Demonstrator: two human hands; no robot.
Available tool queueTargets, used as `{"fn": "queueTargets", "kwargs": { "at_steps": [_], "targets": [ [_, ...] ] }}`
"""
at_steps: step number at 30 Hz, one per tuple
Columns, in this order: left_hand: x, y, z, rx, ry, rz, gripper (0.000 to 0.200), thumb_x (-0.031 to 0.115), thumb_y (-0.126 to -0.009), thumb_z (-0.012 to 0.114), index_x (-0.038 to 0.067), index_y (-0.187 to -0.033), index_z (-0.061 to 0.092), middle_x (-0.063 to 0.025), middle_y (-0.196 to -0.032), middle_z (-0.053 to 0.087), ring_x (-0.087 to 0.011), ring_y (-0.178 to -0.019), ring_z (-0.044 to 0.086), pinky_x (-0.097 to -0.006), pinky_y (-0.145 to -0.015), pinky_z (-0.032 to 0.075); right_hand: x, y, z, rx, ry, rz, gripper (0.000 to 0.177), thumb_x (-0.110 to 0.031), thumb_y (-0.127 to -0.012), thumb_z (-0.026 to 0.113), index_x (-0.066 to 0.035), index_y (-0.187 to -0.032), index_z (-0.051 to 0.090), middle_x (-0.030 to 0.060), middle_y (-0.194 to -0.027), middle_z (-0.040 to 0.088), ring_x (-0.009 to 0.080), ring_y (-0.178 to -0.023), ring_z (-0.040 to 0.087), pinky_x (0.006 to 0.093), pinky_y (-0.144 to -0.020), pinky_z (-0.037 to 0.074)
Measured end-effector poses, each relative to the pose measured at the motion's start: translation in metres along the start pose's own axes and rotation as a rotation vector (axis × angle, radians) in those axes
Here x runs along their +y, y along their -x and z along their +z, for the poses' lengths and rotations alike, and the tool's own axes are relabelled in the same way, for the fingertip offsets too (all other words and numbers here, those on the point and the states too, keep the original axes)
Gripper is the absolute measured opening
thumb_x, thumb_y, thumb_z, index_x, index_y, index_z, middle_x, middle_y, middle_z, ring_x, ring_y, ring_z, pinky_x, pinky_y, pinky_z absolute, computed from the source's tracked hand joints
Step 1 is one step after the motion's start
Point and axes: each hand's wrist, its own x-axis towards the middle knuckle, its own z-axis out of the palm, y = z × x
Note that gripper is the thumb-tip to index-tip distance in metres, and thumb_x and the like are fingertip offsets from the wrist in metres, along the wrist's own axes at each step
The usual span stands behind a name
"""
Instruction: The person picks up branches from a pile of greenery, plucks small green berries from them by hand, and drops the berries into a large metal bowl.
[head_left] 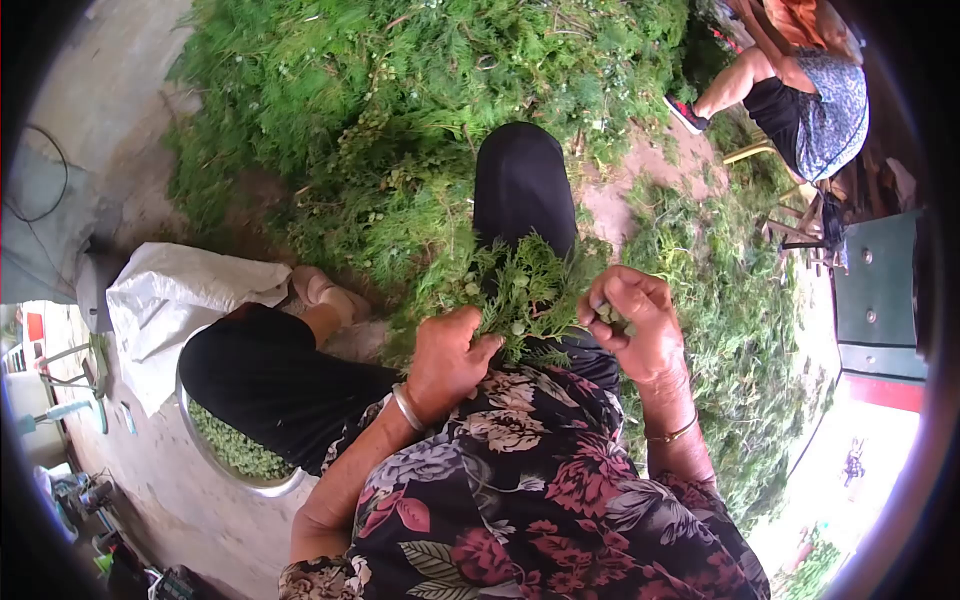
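Note:
My left hand (pixel 448 362) is closed around the stem end of a leafy conifer sprig (pixel 525 300), whose green fronds spread over my lap between the two hands. Small pale green cones show among its leaves. To the right of the sprig, my right hand (pixel 640 320) is curled, with several small green cones (pixel 608 314) held in the fingers and palm. Beside my bent leg on the left stands a round metal basin (pixel 240 455) filled with similar small green cones, its far part hidden by the leg.
A large heap of cut conifer branches (pixel 420 70) covers the ground ahead and continues down the right side. A white sack (pixel 190 300) lies by my foot. Another person (pixel 800 95) sits at the upper right near a green metal door (pixel 880 280). Concrete floor (pixel 150 490) shows at left.

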Motion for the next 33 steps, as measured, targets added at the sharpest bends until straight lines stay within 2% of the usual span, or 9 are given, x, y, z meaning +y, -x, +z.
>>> {"fn": "queueTargets", "kwargs": {
  "at_steps": [3, 5, 10, 14, 20, 24, 29, 32, 33],
  "targets": [
    [0.001, 0.002, -0.001, -0.005, 0.005, 0.004, 0.031, 0.004, -0.070, 0.068, -0.002, -0.064, 0.039, -0.0169, -0.057, 0.039, -0.0278, -0.049, 0.034, -0.0376, -0.047, 0.032, 0.002, -0.010, 0.008, -0.104, 0.289, 0.007, 0.017, -0.016, -0.082, 0.065, 0.001, -0.080, 0.064, 0.0053, -0.065, 0.061, 0.0084, -0.050, 0.047, 0.0204, -0.042, 0.034],
    [0.002, 0.002, -0.001, -0.001, 0.004, 0.010, 0.029, 0.004, -0.070, 0.067, -0.002, -0.065, 0.039, -0.0168, -0.057, 0.039, -0.0286, -0.049, 0.035, -0.0379, -0.047, 0.032, 0.008, -0.016, 0.020, -0.180, 0.935, -0.265, 0.019, -0.017, -0.080, 0.068, 0.001, -0.075, 0.065, 0.0065, -0.063, 0.061, 0.0107, -0.052, 0.051, 0.0257, -0.048, 0.042],
    [-0.002, 0.002, 0.001, 0.040, -0.018, 0.046, 0.027, 0.006, -0.068, 0.064, -0.002, -0.064, 0.039, -0.0198, -0.058, 0.042, -0.0380, -0.052, 0.043, -0.0416, -0.048, 0.033, 0.024, -0.014, 0.031, -0.249, 1.335, -0.288, 0.030, -0.030, -0.072, 0.071, -0.001, -0.078, 0.065, 0.0192, -0.071, 0.062, 0.0388, -0.071, 0.061, 0.0445, -0.064, 0.050],
    [-0.003, 0.002, -0.001, 0.030, -0.045, 0.044, 0.027, 0.007, -0.068, 0.065, -0.002, -0.064, 0.040, -0.0209, -0.059, 0.043, -0.0405, -0.054, 0.046, -0.0424, -0.049, 0.034, 0.037, -0.008, 0.027, -0.261, 1.358, -0.400, 0.024, -0.022, -0.072, 0.072, 0.000, -0.077, 0.064, 0.0179, -0.069, 0.061, 0.0350, -0.067, 0.062, 0.0406, -0.062, 0.050],
    [0.000, 0.002, -0.001, 0.020, 0.035, -0.030, 0.027, 0.006, -0.068, 0.065, -0.002, -0.065, 0.040, -0.0206, -0.058, 0.042, -0.0380, -0.052, 0.043, -0.0415, -0.048, 0.034, 0.049, 0.010, 0.024, 0.104, 0.636, -0.381, 0.007, -0.005, -0.078, 0.067, 0.001, -0.078, 0.064, 0.0031, -0.069, 0.062, 0.0069, -0.062, 0.054, 0.0227, -0.054, 0.043],
    [-0.003, 0.005, -0.003, 0.035, -0.030, -0.028, 0.028, 0.005, -0.068, 0.065, -0.002, -0.065, 0.039, -0.0197, -0.058, 0.040, -0.0354, -0.050, 0.038, -0.0406, -0.048, 0.032, 0.034, 0.011, -0.001, 0.196, 0.068, -0.259, 0.010, -0.003, -0.081, 0.059, 0.002, -0.088, 0.065, 0.0063, -0.071, 0.063, 0.0054, -0.053, 0.047, 0.0175, -0.045, 0.033],
    [0.000, 0.004, 0.000, 0.042, -0.008, 0.038, 0.029, 0.005, -0.069, 0.065, -0.002, -0.064, 0.037, -0.0183, -0.056, 0.036, -0.0314, -0.048, 0.033, -0.0394, -0.047, 0.030, 0.021, 0.005, 0.007, 0.063, -0.010, -0.081, 0.012, 0.000, -0.080, 0.058, 0.006, -0.088, 0.063, 0.0068, -0.067, 0.062, 0.0047, -0.049, 0.044, 0.0172, -0.041, 0.030],
    [0.003, 0.005, -0.004, 0.050, -0.017, -0.001, 0.029, 0.005, -0.069, 0.064, -0.001, -0.064, 0.036, -0.0176, -0.056, 0.035, -0.0290, -0.048, 0.032, -0.0388, -0.047, 0.030, 0.033, -0.002, 0.015, 0.227, 0.691, -0.273, 0.017, -0.001, -0.074, 0.068, 0.005, -0.090, 0.066, 0.0055, -0.067, 0.064, 0.0070, -0.057, 0.055, 0.0208, -0.048, 0.043],
    [0.003, 0.005, -0.004, 0.048, -0.009, 0.002, 0.029, 0.004, -0.069, 0.064, -0.001, -0.064, 0.036, -0.0176, -0.056, 0.035, -0.0286, -0.048, 0.032, -0.0387, -0.047, 0.030, 0.036, -0.003, 0.018, 0.224, 0.690, -0.271, 0.017, -0.001, -0.074, 0.068, 0.005, -0.090, 0.066, 0.0055, -0.067, 0.064, 0.0070, -0.057, 0.055, 0.0208, -0.048, 0.043]
  ]
}}
